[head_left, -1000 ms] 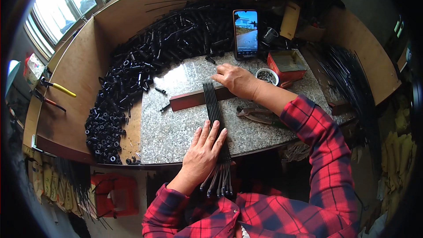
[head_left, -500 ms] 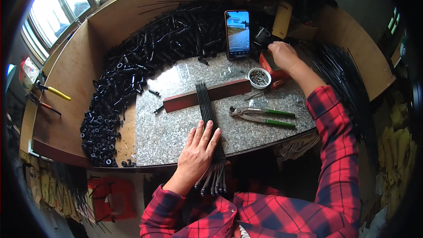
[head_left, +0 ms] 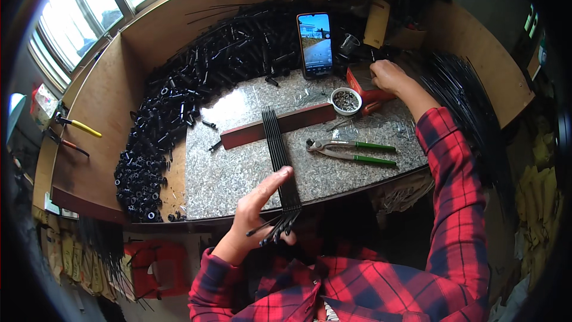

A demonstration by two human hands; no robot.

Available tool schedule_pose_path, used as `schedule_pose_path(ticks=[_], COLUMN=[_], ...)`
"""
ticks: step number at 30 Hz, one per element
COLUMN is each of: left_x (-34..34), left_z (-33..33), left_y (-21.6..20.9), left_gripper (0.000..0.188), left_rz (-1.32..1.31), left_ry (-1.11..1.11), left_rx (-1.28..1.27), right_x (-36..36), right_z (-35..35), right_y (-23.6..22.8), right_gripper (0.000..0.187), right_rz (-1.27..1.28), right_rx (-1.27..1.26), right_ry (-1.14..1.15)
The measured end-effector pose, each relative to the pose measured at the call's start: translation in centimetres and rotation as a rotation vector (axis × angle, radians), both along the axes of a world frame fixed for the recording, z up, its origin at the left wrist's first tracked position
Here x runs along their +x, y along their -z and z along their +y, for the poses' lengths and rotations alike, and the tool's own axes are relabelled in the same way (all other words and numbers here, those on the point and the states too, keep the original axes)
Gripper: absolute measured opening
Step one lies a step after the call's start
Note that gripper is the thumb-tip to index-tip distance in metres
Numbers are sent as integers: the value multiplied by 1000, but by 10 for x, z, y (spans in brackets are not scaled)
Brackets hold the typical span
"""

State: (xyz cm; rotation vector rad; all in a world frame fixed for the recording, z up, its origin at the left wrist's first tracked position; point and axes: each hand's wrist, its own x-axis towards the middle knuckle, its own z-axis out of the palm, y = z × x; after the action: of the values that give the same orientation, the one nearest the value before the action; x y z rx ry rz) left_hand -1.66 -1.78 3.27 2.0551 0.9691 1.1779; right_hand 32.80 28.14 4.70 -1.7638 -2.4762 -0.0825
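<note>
A flat bundle of black cables (head_left: 275,143) lies across a dark red bar (head_left: 244,135), its loose near ends past the table edge. My left hand (head_left: 253,209) is turned on its side along the bundle. Its fingers are stretched out with their tips at the cables, and its thumb is apart beneath the loose ends. My right hand (head_left: 390,77) is closed at the top of a red tool or box (head_left: 356,80) at the far right. A small dark piece shows at its fingertips, too small to name. A white cup of small metal pieces (head_left: 345,102) stands beside it.
Green-handled pincers (head_left: 351,149) lie on the speckled stone top (head_left: 226,179). A lit phone (head_left: 316,45) stands at the back. Black parts (head_left: 226,53) are heaped along the left and back. Long black cables (head_left: 459,95) lie at the right. Wooden walls (head_left: 98,101) surround the table.
My left hand has turned from lying flat on the bundle to standing on its side. The loose cable ends have shifted up and left. My right hand stays by the red thing.
</note>
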Motion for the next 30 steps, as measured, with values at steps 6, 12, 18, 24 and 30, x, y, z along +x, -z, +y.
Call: schedule_pose_path(ticks=[6, 12, 18, 24, 30], left_x=[14, 27, 34, 32, 32], left_z=[-14, -22, -29, -30, -35], left_y=[-64, -76, -78, -80, -85], left_gripper=[73, 37, 32, 25, 21], left_rz=[-287, -290, -222, -291, -278], left_ry=[136, 45, -139, -129, -135], left_rx=[-96, 29, 192, 112, 43], right_x=[6, -34, -77, -87, -91], right_z=[-18, -98, -200, -265, -277], right_y=[-5, -40, -70, -103, -114], right_gripper=[11, 11, 17, 33, 39], right_rz=[194, 340, 648, 623, 572], right_rx=[306, 310, 220, 269, 350], right_ry=[-93, -252, -641, -921, -989])
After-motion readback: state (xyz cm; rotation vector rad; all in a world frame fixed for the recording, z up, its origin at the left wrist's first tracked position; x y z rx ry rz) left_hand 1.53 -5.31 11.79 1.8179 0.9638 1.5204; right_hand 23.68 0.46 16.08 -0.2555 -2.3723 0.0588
